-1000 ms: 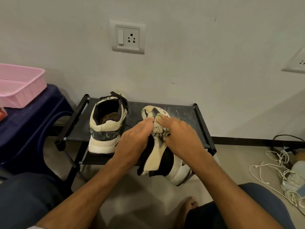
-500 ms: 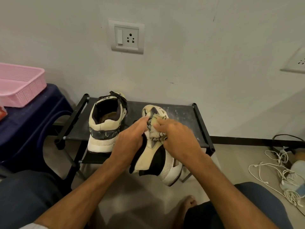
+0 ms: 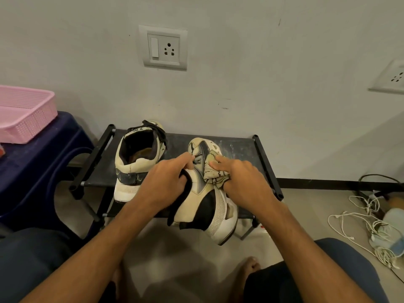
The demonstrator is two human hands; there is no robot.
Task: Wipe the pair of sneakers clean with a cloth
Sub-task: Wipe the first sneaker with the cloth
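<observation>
by my reading the wiping of 1 sneaker is in hand. the left hand has its fingers curled round the collar and tongue of the held sneaker. it steadies the shoe with the toe toward the wall and the heel hanging out past the front rail of the black shoe rack; whether the toe rests on the shelf i cannot tell. the right hand grips a bunched, patterned cloth, fingers closed over it, and presses it on the right side of the upper near the laces. the next move probably calls for a firm rub along that side while the left hand holds tight, then a turn of the shoe to bring up the sole edge and the far side. the 2nd sneaker stands on the left of the rack, heel toward the person, just beside the left knuckles and apart from the cloth; it could crowd a wide turn. a pink basket sits on a dark blue stool at left, a wall socket is above, and white cables lie well apart on the floor at right.
</observation>
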